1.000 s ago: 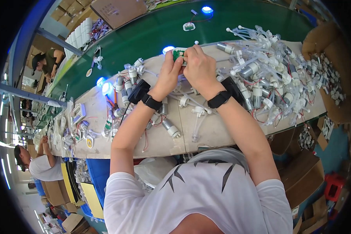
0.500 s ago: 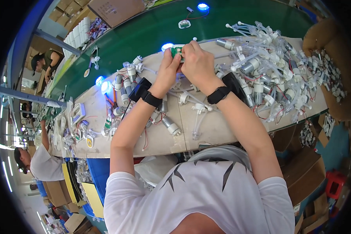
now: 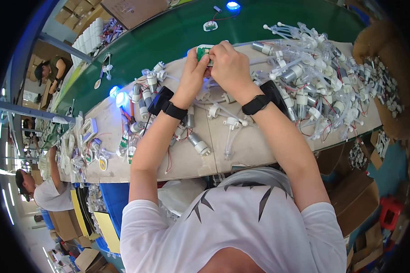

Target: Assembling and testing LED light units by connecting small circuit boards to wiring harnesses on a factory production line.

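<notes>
My left hand [image 3: 193, 75] grips a small green circuit board [image 3: 203, 52] in a white rounded casing, thumb on its near face. My right hand [image 3: 231, 67] is closed in a pinch at the board's right side; what its fingertips hold is hidden. Both hands are over the far edge of the pale work board [image 3: 202, 167]. Right of my right hand lies a big heap of small grey motors [image 3: 292, 75] with white caps, clear tubes and thin red wires. Several more motors [image 3: 197, 142] lie beneath and beside my left forearm.
A green conveyor belt [image 3: 164, 45] runs along the far side, bearing another wired board [image 3: 210, 26] and a lit blue lamp [image 3: 233, 5]. More blue lamps [image 3: 121, 98] glow at left near pliers [image 3: 134, 123]. A cardboard box [image 3: 387, 82] stands right; two co-workers [image 3: 54, 195] are at left.
The circuit board has tilted, showing more of its face. Both hands have shifted slightly left and up. The blue glow beside the board is now mostly hidden behind my left hand.
</notes>
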The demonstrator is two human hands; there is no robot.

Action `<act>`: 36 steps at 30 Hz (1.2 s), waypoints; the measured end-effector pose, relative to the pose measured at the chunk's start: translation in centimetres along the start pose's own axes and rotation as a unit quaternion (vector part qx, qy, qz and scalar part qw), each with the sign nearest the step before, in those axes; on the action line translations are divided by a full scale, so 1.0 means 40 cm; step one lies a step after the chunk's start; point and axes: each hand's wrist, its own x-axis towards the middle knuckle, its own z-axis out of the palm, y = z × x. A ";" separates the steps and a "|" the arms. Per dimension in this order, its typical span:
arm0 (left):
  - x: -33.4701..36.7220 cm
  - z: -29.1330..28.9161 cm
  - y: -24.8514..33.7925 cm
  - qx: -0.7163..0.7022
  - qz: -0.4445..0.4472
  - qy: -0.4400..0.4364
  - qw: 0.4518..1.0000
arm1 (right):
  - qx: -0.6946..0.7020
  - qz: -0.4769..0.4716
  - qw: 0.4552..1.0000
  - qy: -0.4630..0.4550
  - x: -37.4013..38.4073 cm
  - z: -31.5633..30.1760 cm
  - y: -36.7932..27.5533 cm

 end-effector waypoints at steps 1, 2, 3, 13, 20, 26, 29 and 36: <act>0.005 -0.008 0.001 0.001 0.002 0.002 1.000 | 0.008 0.011 1.000 0.001 0.002 -0.003 -0.005; 0.014 -0.018 0.000 -0.012 -0.025 -0.001 1.000 | 0.010 0.008 1.000 0.002 0.007 -0.011 -0.007; 0.019 -0.027 0.002 -0.024 -0.052 -0.004 0.998 | 0.017 0.031 0.999 0.018 0.014 -0.025 -0.006; 0.042 -0.063 0.106 -0.039 0.046 0.030 0.998 | 0.021 0.219 0.949 -0.224 0.046 -0.148 0.086; 0.127 -0.113 0.229 -0.009 0.129 0.044 0.991 | 0.059 0.203 0.941 -0.264 0.054 -0.172 0.099; 0.222 -0.176 0.256 -0.024 0.157 0.082 0.984 | -0.007 0.237 0.954 -0.183 0.061 -0.175 0.045; 0.266 -0.225 0.259 0.021 0.160 0.100 0.982 | 0.007 0.242 0.965 -0.106 0.059 -0.171 0.040; 0.331 -0.334 0.278 0.070 0.178 0.138 0.972 | -0.068 0.214 0.960 -0.167 0.041 -0.161 0.048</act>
